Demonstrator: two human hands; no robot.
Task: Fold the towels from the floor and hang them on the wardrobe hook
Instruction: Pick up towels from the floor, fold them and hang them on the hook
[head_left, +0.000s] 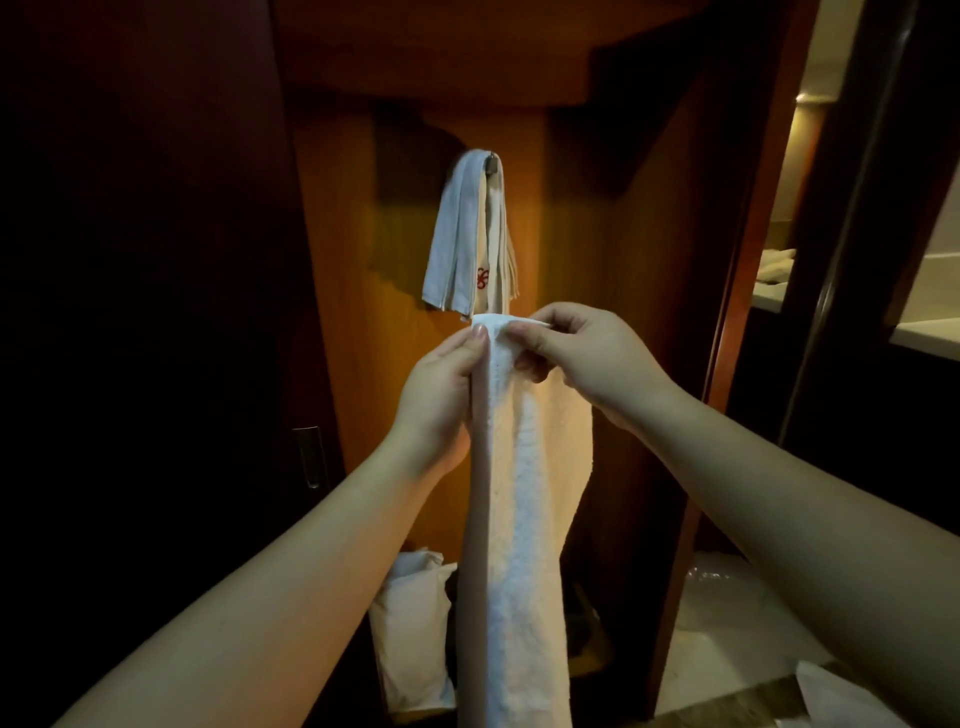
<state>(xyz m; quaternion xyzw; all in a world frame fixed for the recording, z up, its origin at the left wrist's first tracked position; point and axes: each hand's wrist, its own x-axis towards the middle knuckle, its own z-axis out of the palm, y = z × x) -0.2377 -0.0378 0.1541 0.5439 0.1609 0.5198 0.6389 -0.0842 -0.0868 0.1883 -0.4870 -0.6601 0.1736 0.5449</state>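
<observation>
Left hand (441, 384) pinching the top edge of a long white towel (514, 519), thumb laid along the fold; right hand (582, 358) gripping the same top edge just beside it, fingers curled over the cloth. Towel held up at centre, hanging straight down toward 6 o'clock as a narrow folded strip. At 12 o'clock, just above the hands, folded towels (467, 239) already draped over the wardrobe hook (489, 162), one showing a red mark near its lower end. Wooden wardrobe back (571, 234) behind. At 7 o'clock, low down, a pale bag (415, 623) inside the wardrobe. At 4 o'clock, light floor (727, 623).
</observation>
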